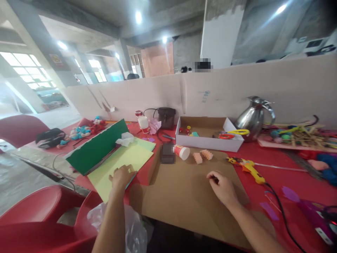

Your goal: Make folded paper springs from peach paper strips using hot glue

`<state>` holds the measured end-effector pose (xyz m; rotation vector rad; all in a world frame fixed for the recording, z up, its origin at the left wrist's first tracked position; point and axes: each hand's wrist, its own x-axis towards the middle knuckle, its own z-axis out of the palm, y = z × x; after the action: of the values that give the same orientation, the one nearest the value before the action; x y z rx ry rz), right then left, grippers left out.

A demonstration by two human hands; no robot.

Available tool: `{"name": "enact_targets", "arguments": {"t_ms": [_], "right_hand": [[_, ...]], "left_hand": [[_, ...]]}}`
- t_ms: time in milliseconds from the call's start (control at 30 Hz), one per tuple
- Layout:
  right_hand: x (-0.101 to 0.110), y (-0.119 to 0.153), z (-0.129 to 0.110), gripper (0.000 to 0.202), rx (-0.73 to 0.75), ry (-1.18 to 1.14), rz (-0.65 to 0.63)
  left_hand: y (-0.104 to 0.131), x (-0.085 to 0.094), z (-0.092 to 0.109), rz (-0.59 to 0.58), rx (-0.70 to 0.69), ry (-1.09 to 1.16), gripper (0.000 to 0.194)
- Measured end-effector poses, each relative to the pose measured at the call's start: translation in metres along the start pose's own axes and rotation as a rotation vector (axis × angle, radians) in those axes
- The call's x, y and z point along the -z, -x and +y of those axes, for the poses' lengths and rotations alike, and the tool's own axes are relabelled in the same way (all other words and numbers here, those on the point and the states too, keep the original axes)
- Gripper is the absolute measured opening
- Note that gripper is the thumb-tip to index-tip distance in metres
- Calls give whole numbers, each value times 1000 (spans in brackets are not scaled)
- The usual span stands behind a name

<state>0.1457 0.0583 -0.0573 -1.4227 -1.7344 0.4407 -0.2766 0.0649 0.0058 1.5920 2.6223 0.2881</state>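
My left hand (122, 177) rests on the pale yellow-green paper sheets (137, 154), its fingers spread over the near edge. My right hand (221, 186) hovers over or rests on the brown cardboard sheet (179, 196); I cannot tell which. Its fingers are curled inward and nothing shows in them. Ahead of it lie two folded orange paper strips (197, 157), pleated like an accordion. A red-and-white paper cup (183, 152) lies on its side next to them. To the right is a yellow hot glue gun (251, 170) with a black cord.
A white box (207, 141) holds scissors (234, 133) and small bits. Behind it stand a steel jug (251, 117) and a dark bag (166, 117). A green board (97, 149) stands on edge at left. Red chairs (39, 207) and a plastic bag (134, 228) are near my left arm.
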Motion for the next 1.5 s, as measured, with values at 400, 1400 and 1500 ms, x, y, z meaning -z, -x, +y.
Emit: {"name": "enact_targets", "arguments": {"t_ms": [400, 1400, 1500], "right_hand": [[-2, 4, 5, 14, -16, 20, -26], [-1, 3, 5, 16, -20, 30, -67], [-1, 3, 5, 16, -29, 46, -68]], "left_hand": [[32, 0, 15, 94, -164, -121, 27], [-6, 15, 1, 315, 10, 85, 56], [-7, 8, 2, 202, -152, 10, 53]]}}
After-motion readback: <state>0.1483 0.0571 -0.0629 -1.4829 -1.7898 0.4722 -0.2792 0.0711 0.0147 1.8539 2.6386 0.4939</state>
